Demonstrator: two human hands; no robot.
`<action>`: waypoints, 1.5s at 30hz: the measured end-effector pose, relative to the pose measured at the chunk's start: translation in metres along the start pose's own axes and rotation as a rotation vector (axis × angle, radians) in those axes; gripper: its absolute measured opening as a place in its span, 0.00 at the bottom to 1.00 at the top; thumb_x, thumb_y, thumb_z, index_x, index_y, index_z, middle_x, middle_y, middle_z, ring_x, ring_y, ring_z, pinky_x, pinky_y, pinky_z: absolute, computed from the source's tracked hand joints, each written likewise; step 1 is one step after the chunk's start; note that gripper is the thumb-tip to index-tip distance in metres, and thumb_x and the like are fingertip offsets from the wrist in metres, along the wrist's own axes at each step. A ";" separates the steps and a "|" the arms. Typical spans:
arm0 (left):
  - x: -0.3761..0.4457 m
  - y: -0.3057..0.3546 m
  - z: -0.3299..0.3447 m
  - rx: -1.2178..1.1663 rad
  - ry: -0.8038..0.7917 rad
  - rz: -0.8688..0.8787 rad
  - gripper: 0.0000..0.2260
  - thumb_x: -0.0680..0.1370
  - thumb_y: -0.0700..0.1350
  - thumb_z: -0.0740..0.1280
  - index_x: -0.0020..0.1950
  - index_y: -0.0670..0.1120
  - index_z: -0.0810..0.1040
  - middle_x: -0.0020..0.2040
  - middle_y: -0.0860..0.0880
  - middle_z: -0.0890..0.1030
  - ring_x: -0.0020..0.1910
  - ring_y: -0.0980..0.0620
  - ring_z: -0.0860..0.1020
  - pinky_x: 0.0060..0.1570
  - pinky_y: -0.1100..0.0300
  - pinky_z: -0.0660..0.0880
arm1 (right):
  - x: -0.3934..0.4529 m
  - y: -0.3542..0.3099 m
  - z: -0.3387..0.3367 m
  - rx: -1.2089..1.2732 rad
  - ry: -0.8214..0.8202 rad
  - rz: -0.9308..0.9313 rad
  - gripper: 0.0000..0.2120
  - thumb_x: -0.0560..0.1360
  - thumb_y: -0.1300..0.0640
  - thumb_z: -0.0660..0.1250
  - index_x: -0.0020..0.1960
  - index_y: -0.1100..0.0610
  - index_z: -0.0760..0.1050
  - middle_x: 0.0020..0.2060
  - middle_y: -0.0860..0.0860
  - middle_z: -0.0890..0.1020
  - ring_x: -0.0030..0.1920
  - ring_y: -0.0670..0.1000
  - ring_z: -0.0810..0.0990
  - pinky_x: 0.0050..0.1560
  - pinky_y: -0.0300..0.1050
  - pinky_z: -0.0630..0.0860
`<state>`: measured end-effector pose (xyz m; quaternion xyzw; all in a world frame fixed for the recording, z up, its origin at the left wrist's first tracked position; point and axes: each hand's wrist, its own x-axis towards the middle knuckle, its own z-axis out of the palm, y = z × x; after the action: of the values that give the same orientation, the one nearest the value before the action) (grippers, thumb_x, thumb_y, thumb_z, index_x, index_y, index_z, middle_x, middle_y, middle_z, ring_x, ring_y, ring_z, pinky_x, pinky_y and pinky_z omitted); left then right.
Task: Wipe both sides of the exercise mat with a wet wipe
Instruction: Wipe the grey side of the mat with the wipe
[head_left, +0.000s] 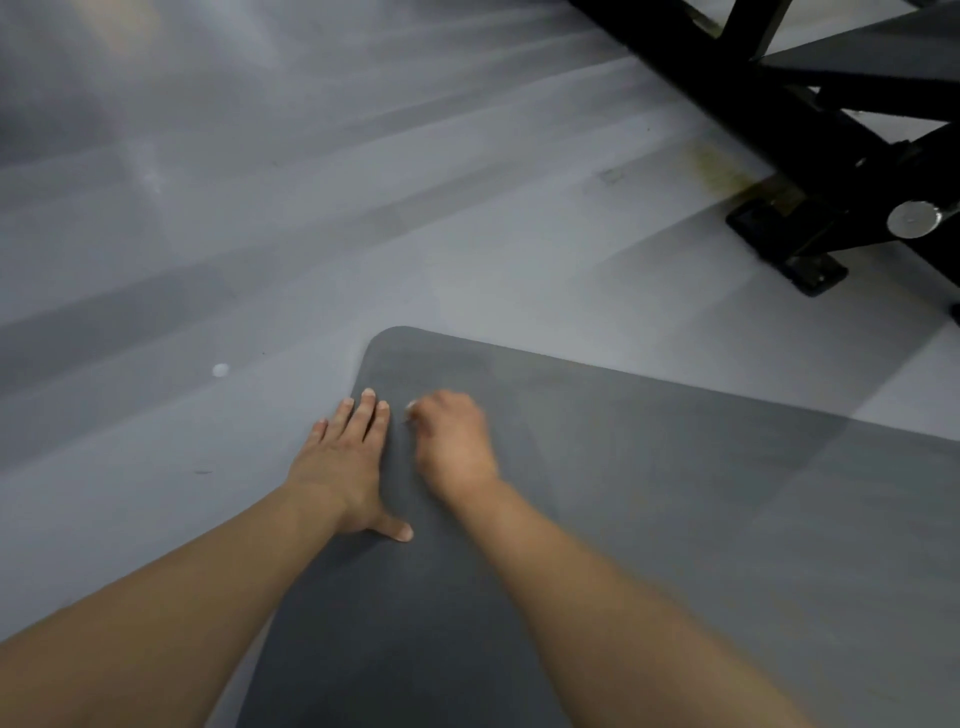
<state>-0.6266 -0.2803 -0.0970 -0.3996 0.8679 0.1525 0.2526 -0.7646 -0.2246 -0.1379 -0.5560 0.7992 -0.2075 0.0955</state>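
Observation:
A dark grey exercise mat (649, 493) lies flat on the floor, its rounded corner toward the upper left. My left hand (345, 467) presses flat on the mat near its left edge, fingers straight and thumb spread. Just to the right, my right hand (452, 441) is curled and blurred by motion. A small bit of a white wet wipe (409, 408) shows at its fingertips; the rest of the wipe is hidden under the hand.
The pale grey floor (260, 260) spreads to the left and beyond the mat. A black metal equipment frame (810, 171) with a foot plate stands at the upper right. A small white spot (221, 369) lies on the floor left of the mat.

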 end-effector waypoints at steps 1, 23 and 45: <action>0.000 -0.001 0.000 -0.004 0.002 0.001 0.70 0.58 0.76 0.73 0.80 0.47 0.31 0.80 0.49 0.30 0.80 0.47 0.34 0.79 0.47 0.41 | -0.006 -0.015 0.003 0.016 -0.059 -0.051 0.06 0.73 0.62 0.66 0.48 0.57 0.80 0.43 0.55 0.79 0.45 0.60 0.76 0.45 0.52 0.72; 0.027 -0.010 -0.052 0.264 -0.047 0.184 0.59 0.69 0.62 0.77 0.82 0.48 0.36 0.82 0.46 0.37 0.82 0.47 0.44 0.80 0.51 0.45 | -0.052 -0.015 0.003 0.067 0.094 -0.089 0.07 0.69 0.63 0.66 0.45 0.55 0.79 0.42 0.53 0.77 0.41 0.58 0.76 0.41 0.48 0.74; 0.044 -0.004 -0.067 0.320 -0.123 0.147 0.39 0.79 0.56 0.67 0.82 0.61 0.45 0.81 0.50 0.47 0.80 0.46 0.51 0.79 0.43 0.47 | -0.098 -0.057 0.028 0.068 0.048 -0.160 0.17 0.69 0.60 0.56 0.52 0.54 0.79 0.46 0.53 0.78 0.43 0.56 0.76 0.41 0.45 0.73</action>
<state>-0.6692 -0.3415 -0.0662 -0.2798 0.8908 0.0545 0.3540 -0.6699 -0.1565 -0.1458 -0.6094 0.7467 -0.2546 0.0783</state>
